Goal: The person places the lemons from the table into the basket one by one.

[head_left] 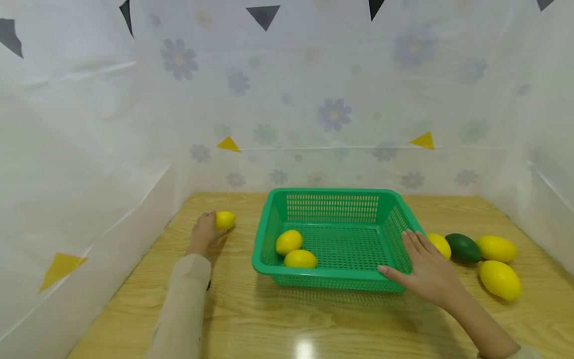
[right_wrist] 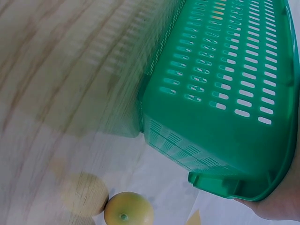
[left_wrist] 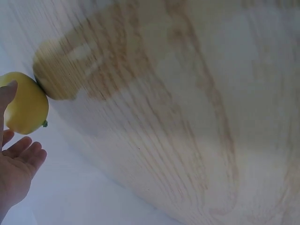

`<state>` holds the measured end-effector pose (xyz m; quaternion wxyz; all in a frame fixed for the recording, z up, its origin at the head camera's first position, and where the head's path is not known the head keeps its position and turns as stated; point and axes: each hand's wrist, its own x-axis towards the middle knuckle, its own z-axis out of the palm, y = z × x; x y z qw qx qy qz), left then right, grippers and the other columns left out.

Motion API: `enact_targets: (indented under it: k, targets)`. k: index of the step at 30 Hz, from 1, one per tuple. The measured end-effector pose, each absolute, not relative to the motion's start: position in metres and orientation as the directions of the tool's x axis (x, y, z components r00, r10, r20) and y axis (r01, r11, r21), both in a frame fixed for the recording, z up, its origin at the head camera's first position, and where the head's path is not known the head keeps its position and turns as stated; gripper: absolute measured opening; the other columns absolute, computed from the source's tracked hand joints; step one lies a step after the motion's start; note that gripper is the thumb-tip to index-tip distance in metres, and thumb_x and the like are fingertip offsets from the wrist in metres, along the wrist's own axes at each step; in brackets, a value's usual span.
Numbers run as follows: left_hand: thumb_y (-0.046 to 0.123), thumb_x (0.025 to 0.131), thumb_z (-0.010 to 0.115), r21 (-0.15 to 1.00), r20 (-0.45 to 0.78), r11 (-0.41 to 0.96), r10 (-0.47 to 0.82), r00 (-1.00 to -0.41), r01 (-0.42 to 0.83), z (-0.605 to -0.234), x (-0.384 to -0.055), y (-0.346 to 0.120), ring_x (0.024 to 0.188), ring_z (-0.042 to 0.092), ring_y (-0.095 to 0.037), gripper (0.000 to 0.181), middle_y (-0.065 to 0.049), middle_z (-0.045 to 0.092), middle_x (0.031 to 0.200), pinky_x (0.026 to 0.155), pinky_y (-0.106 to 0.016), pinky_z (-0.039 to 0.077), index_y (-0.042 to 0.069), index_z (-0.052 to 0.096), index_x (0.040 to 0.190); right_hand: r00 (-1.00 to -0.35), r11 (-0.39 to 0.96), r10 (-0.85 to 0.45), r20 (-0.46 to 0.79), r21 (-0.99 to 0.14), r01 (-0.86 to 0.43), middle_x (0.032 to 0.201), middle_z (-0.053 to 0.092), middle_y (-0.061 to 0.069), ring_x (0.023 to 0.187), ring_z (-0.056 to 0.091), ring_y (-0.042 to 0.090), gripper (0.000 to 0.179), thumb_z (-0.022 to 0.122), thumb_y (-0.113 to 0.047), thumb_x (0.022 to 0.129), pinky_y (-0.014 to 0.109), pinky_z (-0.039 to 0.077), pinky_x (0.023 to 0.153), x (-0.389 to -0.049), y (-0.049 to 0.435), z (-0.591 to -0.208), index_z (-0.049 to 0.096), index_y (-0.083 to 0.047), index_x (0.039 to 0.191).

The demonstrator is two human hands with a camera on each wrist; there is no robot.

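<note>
My left hand (head_left: 204, 230) is at a yellow lemon (head_left: 225, 220) on the table's left side. In the left wrist view, the thumb overlaps the lemon (left_wrist: 27, 104), and the other fingers lie loosely beside it with a narrow gap. A green plastic basket (head_left: 332, 273) stands in the middle, with two lemons (head_left: 289, 242) in its left front corner. Across its right front corner rests my right hand (head_left: 426, 271), fingers straight over the side rim and thumb on the front rim. The right wrist view shows the slotted basket wall (right_wrist: 201, 122).
Right of the basket lie a partly hidden lemon (head_left: 439, 245), a dark green fruit (head_left: 464, 248) and two larger yellow fruits (head_left: 496, 249). The glossy wooden table (head_left: 278, 324) is bordered by white patterned sheeting (head_left: 287, 164) at the back and sides.
</note>
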<state>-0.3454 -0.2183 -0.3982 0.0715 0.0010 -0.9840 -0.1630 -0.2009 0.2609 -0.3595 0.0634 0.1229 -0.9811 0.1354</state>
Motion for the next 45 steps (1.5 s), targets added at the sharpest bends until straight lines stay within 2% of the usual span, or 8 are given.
enact_targets:
  k: [10,24,37,45]
  targets:
    - [0.015,0.087,0.064,0.359,0.093,0.933,-0.050,-0.994,-0.014,-0.397,-0.344,-0.216,0.115,0.046,-0.047,0.062,-0.035,0.044,0.126,0.101,-0.055,0.039,-0.013,0.035,0.134,-0.963,0.937,-0.214,0.164,-0.244,-0.250,0.148,0.019,0.033,0.136,0.018,0.050,0.100,0.053,-0.061,0.083,0.063,0.020,0.106,-0.200,0.259,-0.360,0.020,0.011,0.143]
    - [0.010,0.089,0.059,0.422,0.107,0.906,-0.088,-0.990,-0.035,-0.406,-0.345,-0.216,0.112,0.048,-0.045,0.051,-0.033,0.046,0.121,0.100,-0.055,0.040,-0.010,0.037,0.130,-0.961,0.938,-0.217,0.174,-0.235,-0.254,0.148,0.020,0.033,0.136,0.018,0.048,0.099,0.053,-0.062,0.083,0.062,0.020,0.107,-0.201,0.259,-0.359,0.022,0.011,0.143]
    - [0.011,0.085,0.066,0.462,0.222,0.886,-0.064,-0.973,0.047,-0.411,-0.345,-0.214,0.102,0.053,-0.044,0.049,-0.032,0.050,0.113,0.093,-0.053,0.043,-0.013,0.041,0.120,-0.961,0.941,-0.213,0.177,-0.227,-0.250,0.147,0.020,0.033,0.136,0.019,0.049,0.100,0.053,-0.062,0.083,0.062,0.021,0.106,-0.200,0.260,-0.359,0.021,0.011,0.143]
    - [0.010,0.086,0.064,0.468,0.171,0.884,-0.076,-0.982,0.014,-0.412,-0.345,-0.211,0.107,0.051,-0.044,0.051,-0.032,0.047,0.116,0.096,-0.053,0.043,-0.013,0.040,0.124,-0.958,0.938,-0.220,0.183,-0.230,-0.260,0.147,0.020,0.033,0.136,0.019,0.049,0.099,0.053,-0.061,0.083,0.061,0.021,0.107,-0.200,0.259,-0.359,0.021,0.012,0.142]
